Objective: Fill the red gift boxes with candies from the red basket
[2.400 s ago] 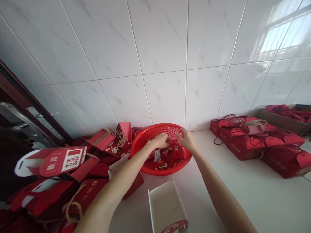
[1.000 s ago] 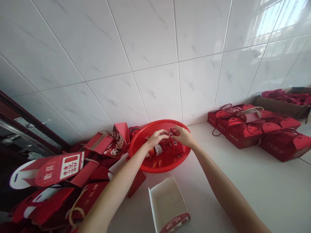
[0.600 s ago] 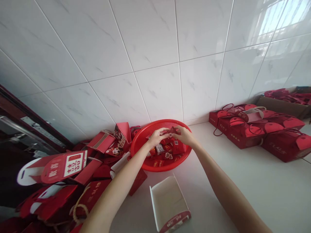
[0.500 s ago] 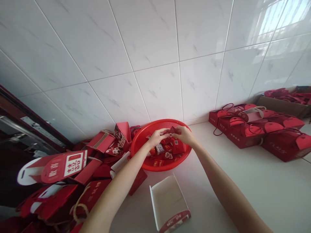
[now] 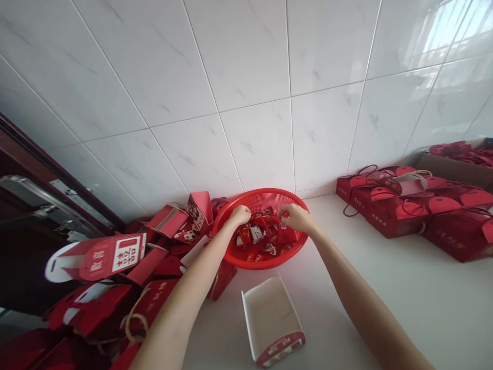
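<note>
A round red plastic basket (image 5: 246, 265) stands against the tiled wall, with several small wrapped sweets (image 5: 265, 231) in it, mostly red and one silver. Over its left side is my left hand (image 5: 241, 214), fingers curled closed; what they hold, if anything, is hidden. My right hand (image 5: 295, 217) is at the right side of the basket, thumb and fingers pinched together just over the red wrappers. Whatever sits in that pinch is too small to make out. Nearer to me lies an open, white-lined red carton (image 5: 271, 318) with nothing in it.
A heap of red gift boxes (image 5: 154, 303), some with rope handles, fills the left side. Folded red boxes with cord handles (image 5: 400, 210) stand in rows at the right. Behind them is a brown cardboard box (image 5: 439, 167) of dark pink material. A door handle (image 5: 26, 190) is far left.
My hands were close together over the basket's middle and have moved apart, left hand leftward and right hand slightly rightward. The view has shifted a little to the left.
</note>
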{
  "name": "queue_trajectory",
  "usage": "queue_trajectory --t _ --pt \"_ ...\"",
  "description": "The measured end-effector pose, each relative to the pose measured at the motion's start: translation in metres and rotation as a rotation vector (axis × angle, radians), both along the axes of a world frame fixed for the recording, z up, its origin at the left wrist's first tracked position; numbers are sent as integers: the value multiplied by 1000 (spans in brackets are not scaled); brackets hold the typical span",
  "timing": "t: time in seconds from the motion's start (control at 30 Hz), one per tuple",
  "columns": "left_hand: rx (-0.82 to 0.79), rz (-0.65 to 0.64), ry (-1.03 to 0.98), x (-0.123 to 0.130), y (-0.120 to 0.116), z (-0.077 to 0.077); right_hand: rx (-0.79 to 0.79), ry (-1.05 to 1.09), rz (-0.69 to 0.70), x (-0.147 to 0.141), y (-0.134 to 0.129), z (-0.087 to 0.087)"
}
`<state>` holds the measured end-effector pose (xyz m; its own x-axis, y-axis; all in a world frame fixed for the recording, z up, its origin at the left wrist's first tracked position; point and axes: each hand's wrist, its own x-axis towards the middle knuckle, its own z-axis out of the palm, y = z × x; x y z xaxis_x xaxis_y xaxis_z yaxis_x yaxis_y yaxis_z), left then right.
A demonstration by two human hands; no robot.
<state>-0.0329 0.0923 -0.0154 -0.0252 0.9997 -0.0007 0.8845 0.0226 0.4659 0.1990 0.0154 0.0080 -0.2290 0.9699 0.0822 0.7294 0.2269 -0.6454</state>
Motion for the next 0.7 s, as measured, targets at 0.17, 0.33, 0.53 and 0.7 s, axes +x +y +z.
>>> queue_trajectory --t 0.17,0.33,0.53,0.7 --pt "-69 -78 76 -2 4 1 4 7 -9 0 2 -1" --pt "-109 -220 91 3 5 -4 33 51 -17 0 3 -4" --pt "-203 -342 56 8 3 -7 36 90 -32 -1 4 -4" --pt "-275 -394 20 9 0 -5 11 109 -44 -1 3 -2"
